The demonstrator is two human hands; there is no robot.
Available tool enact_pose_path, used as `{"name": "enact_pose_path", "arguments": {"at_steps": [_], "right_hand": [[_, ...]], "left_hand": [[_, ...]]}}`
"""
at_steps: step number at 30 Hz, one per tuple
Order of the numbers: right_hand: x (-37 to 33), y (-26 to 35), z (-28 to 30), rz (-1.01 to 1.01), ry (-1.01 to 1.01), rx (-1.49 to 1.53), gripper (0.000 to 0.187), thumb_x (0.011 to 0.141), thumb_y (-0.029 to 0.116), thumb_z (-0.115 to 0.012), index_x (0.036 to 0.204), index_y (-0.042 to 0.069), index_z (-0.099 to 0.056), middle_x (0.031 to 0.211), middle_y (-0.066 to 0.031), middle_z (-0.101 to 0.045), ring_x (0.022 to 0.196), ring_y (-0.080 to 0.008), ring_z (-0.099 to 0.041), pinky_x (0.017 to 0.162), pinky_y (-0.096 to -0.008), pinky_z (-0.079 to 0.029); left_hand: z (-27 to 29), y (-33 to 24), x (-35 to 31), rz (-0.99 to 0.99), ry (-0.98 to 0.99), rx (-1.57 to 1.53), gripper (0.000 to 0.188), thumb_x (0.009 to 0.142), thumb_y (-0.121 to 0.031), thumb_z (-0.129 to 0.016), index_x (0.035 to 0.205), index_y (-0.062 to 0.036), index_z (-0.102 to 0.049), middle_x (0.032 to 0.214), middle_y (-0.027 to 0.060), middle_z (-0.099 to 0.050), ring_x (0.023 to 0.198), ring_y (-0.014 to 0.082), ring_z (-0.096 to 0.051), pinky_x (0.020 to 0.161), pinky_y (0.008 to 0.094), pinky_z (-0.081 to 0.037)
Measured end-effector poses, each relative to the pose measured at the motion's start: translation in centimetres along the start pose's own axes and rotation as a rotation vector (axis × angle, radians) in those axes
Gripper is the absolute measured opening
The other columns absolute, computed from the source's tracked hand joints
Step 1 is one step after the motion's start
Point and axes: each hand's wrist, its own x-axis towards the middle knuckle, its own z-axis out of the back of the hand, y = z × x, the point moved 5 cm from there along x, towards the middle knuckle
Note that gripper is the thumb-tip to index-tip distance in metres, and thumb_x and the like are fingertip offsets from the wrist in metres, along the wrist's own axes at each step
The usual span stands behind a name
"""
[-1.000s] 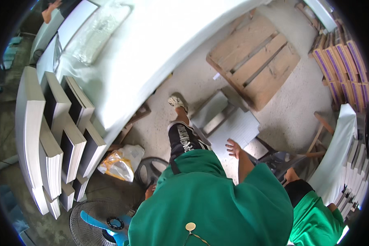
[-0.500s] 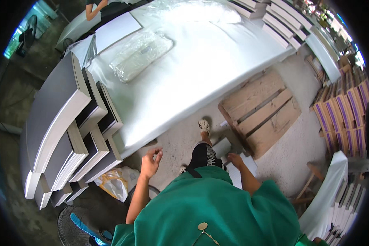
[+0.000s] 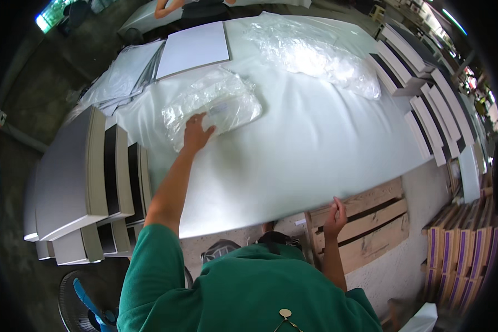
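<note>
My left hand (image 3: pixel 196 134) reaches across the white-covered table (image 3: pixel 293 149), its fingers spread at the near edge of a pack of clear plastic bags (image 3: pixel 232 110). The fingertips overlap the crinkled plastic; whether they press on it I cannot tell. My right hand (image 3: pixel 334 220) hovers by the table's front edge, above a wooden pallet (image 3: pixel 365 227). Its fingers are loosely bent, with nothing seen in them. Farther back lies a larger heap of clear plastic (image 3: pixel 321 55). A flat white panel (image 3: pixel 193 48) rests at the back left, beside several plastic-wrapped flat pieces (image 3: pixel 119 77).
Thick grey-covered, book-like blocks (image 3: pixel 66 166) are stacked at the left, with similar blocks (image 3: pixel 426 105) at the right. A fan (image 3: pixel 88 301) stands low at the left. Bundled cardboard (image 3: pixel 462 249) is piled at the right. Another person (image 3: pixel 205 8) is across the table.
I have stepped up closer to the table. My left hand has gone forward from beside the table edge to the bag pack. My right hand has risen to the front edge.
</note>
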Motion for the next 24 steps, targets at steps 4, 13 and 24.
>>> {"name": "enact_pose_path", "arguments": {"at_steps": [4, 13, 24], "right_hand": [[8.7, 2.1, -4.4, 0.129, 0.214, 0.063, 0.019, 0.082, 0.0, -0.05, 0.099, 0.001, -0.059, 0.072, -0.0079, -0.059, 0.069, -0.0163, -0.055, 0.066, -0.0277, -0.043], [13.5, 4.9, -15.6, 0.069, 0.4, 0.315, 0.019, 0.082, 0.002, -0.053, 0.098, 0.004, -0.06, 0.073, -0.0067, -0.06, 0.067, -0.015, -0.057, 0.067, -0.027, -0.043], [18.5, 7.2, -36.3, 0.653, 0.634, -0.257, 0.033, 0.08, 0.028, -0.058, 0.104, 0.006, -0.056, 0.098, -0.0112, -0.061, 0.094, -0.0273, -0.055, 0.086, -0.0406, -0.035]], "left_hand": [[-2.5, 1.3, 3.6, 0.272, 0.022, 0.185, 0.077, 0.073, -0.044, -0.061, 0.133, -0.0088, -0.027, 0.13, 0.0165, -0.034, 0.118, 0.0325, -0.032, 0.095, 0.0474, -0.028], [-8.7, -5.9, -1.5, 0.065, 0.213, 0.081, 0.011, 0.069, -0.021, -0.058, 0.075, -0.0179, -0.067, 0.077, 0.0033, -0.062, 0.092, 0.0249, -0.049, 0.084, 0.0463, -0.032], [-5.4, -14.2, -14.0, 0.041, 0.143, -0.464, 0.03, 0.071, -0.012, -0.06, 0.101, -0.0118, -0.055, 0.101, 0.01, -0.05, 0.096, 0.0266, -0.048, 0.086, 0.0378, -0.037]]}}
